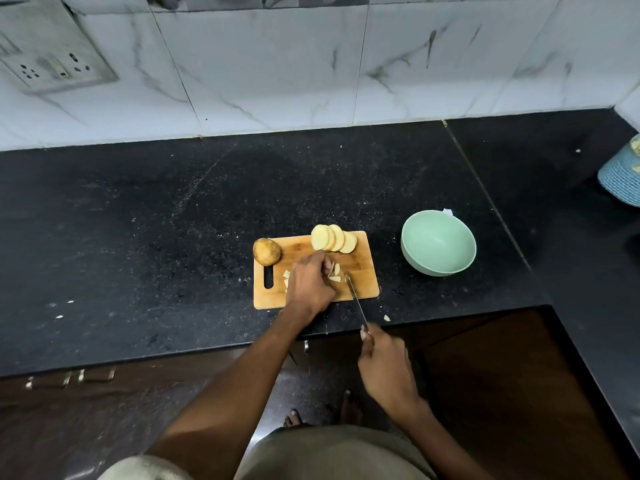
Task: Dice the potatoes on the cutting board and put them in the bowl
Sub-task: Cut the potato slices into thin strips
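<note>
A wooden cutting board [360,268] lies on the black counter. A whole unpeeled potato [266,251] sits at its far left corner, and several round potato slices [333,238] lean in a row at its far edge. My left hand [309,285] is on the middle of the board, fingers curled over potato pieces [334,274]. More cut pieces [286,278] show at the hand's left. My right hand [382,363] grips the handle of a knife [355,296], whose tip rests by the held pieces. The pale green bowl [438,241] stands right of the board, with nothing visible inside.
One stray potato piece [387,318] lies near the counter's front edge. A blue woven item [621,174] sits at the far right. The tiled wall with a socket plate [52,53] rises behind the counter. Dark cabinet fronts with handles [86,375] are below the counter.
</note>
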